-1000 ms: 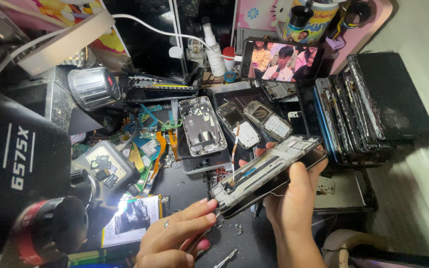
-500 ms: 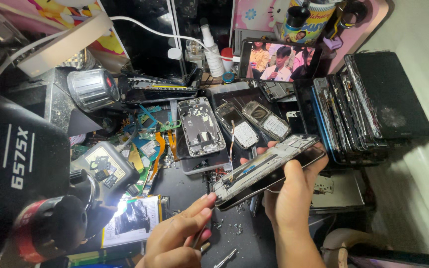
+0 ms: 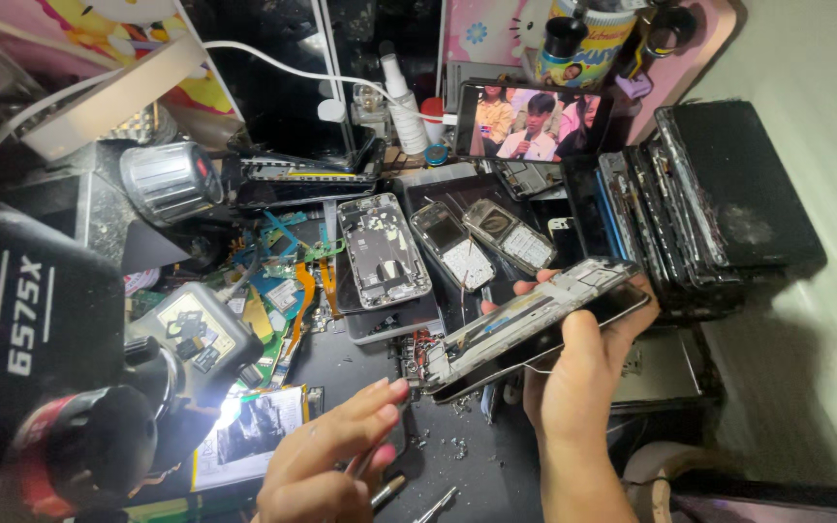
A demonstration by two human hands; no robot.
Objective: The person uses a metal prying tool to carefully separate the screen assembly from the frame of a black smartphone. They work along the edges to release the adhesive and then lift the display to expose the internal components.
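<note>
The left hand (image 3: 326,465) has slid lower, fingers pinching thin metal tweezers (image 3: 380,476); right hand (image 3: 573,373) fingers stay clamped around the opened grey smartphone frame (image 3: 525,324).

there is just one view, from the camera on my head, looking steeply down and a little forward over my cluttered workbench (image 3: 496,475). it sits close: my left hand (image 3: 326,465) and right hand (image 3: 573,378) fill the lower middle, a black microscope body (image 3: 31,320) crowds the left edge, and the pale floor (image 3: 825,145) shows at right.
</note>
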